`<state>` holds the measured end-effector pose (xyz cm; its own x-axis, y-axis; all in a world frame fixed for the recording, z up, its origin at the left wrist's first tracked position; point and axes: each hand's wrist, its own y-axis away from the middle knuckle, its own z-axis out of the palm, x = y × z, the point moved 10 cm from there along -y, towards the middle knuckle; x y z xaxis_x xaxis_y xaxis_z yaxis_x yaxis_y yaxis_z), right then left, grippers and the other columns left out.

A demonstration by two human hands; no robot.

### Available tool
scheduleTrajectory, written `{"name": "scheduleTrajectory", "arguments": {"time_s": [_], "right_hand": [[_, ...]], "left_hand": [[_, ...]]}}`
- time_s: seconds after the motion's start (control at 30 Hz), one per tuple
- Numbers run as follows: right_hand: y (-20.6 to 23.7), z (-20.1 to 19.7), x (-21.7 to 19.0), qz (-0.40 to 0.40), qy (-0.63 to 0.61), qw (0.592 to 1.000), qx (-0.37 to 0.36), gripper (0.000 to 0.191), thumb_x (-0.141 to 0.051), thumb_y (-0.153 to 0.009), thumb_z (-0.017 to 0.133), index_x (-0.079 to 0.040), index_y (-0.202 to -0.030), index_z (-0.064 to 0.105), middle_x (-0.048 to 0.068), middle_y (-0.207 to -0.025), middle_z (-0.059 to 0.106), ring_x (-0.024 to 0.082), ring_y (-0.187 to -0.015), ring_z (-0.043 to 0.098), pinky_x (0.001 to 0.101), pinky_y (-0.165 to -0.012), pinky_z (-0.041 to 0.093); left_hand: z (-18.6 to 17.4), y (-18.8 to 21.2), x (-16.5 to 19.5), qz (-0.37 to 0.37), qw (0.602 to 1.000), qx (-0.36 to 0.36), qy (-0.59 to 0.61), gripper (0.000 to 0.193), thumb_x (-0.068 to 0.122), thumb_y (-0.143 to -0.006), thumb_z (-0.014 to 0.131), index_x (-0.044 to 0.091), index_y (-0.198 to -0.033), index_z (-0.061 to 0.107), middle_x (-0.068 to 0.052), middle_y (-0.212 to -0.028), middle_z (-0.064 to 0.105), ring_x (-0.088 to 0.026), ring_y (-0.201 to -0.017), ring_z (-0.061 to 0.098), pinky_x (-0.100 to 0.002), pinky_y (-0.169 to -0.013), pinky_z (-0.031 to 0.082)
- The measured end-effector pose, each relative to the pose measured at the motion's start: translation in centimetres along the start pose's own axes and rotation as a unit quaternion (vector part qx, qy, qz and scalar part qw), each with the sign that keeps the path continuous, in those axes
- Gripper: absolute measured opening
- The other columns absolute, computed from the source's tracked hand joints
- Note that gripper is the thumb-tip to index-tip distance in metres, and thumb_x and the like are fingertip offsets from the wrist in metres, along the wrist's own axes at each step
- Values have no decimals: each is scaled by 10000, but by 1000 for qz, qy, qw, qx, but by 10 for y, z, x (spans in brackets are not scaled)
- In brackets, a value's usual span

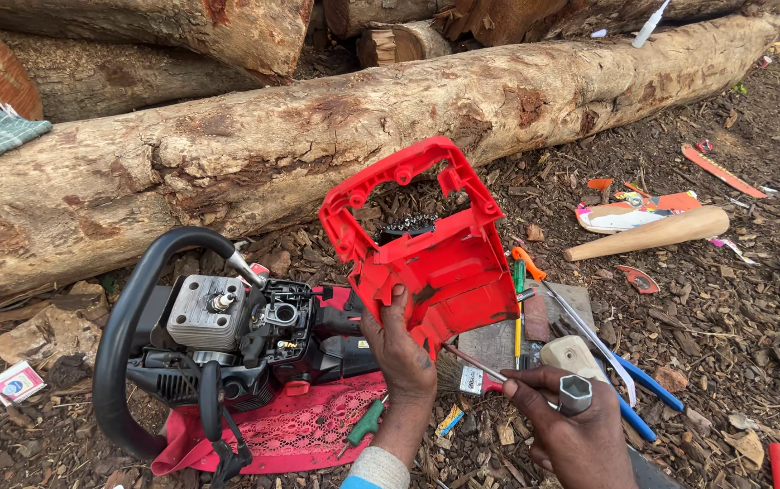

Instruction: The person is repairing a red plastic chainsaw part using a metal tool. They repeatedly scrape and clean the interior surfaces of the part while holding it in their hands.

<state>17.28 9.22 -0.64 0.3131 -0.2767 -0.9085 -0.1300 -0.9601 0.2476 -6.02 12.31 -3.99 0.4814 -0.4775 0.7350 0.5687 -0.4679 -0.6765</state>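
My left hand (401,349) grips the lower edge of a red plastic engine cover (444,263) and holds it up, its hollow inside turned toward me. My right hand (571,426) holds a small paintbrush (473,376) with a red handle and a grey socket wrench (574,394); the brush's bristles sit just under the cover. To the left lies a chainsaw body (236,340) with its cover off, showing the cylinder fins, spark plug and carburettor, with a black loop handle (118,335) around it.
The saw rests on a red lace cloth (290,435) on bark-strewn ground. A long log (335,136) lies behind. Screwdrivers and blue-handled pliers (625,389) lie at right, with a wooden club (652,233), a green-handled tool (364,424) and a small box (15,382).
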Motion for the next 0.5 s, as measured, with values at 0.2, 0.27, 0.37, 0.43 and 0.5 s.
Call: {"name": "scheduleTrajectory", "arguments": {"time_s": [0.2, 0.27, 0.37, 0.43, 0.5], "right_hand": [[4, 1, -3, -6, 2, 1000, 12, 227, -156, -898, 786, 50, -986, 818, 61, -442, 454, 126, -325, 369, 330, -324, 291], [4, 3, 0, 14, -39, 999, -2, 224, -141, -898, 768, 60, -988, 813, 53, -454, 446, 122, -329, 330, 326, -328, 253], [5, 5, 0, 19, -87, 996, -10, 212, -128, -900, 751, 54, -991, 810, 39, -471, 467, 107, -339, 308, 317, -328, 225], [6, 4, 0, 10, -78, 997, -1, 199, -124, -895, 761, 46, -983, 814, 46, -471, 490, 112, -334, 327, 320, -325, 233], [10, 3, 1, -5, -32, 999, 18, 184, -119, -883, 787, 41, -966, 823, 71, -460, 509, 137, -318, 367, 333, -322, 257]], "left_hand": [[2, 13, 6, 42, 998, -7, -42, 427, 26, -1049, 521, 43, -1473, 470, -223, -1530, 361, -340, -1387, 439, -410, -1145, 516], [4, 14, 2, 25, 998, -16, -58, 438, 35, -1050, 532, 43, -1484, 475, -222, -1538, 346, -338, -1399, 423, -417, -1122, 486], [5, 13, 1, 8, 999, -29, -23, 447, 12, -1065, 489, 28, -1511, 448, -244, -1547, 308, -364, -1438, 405, -420, -1117, 465], [2, 9, 6, 4, 1000, -18, 12, 440, 24, -1078, 471, 19, -1516, 437, -245, -1541, 307, -359, -1445, 427, -418, -1128, 464], [-5, 1, 13, 7, 999, 12, 39, 425, 73, -1088, 482, 15, -1507, 445, -223, -1525, 336, -324, -1428, 481, -414, -1144, 468]]}}
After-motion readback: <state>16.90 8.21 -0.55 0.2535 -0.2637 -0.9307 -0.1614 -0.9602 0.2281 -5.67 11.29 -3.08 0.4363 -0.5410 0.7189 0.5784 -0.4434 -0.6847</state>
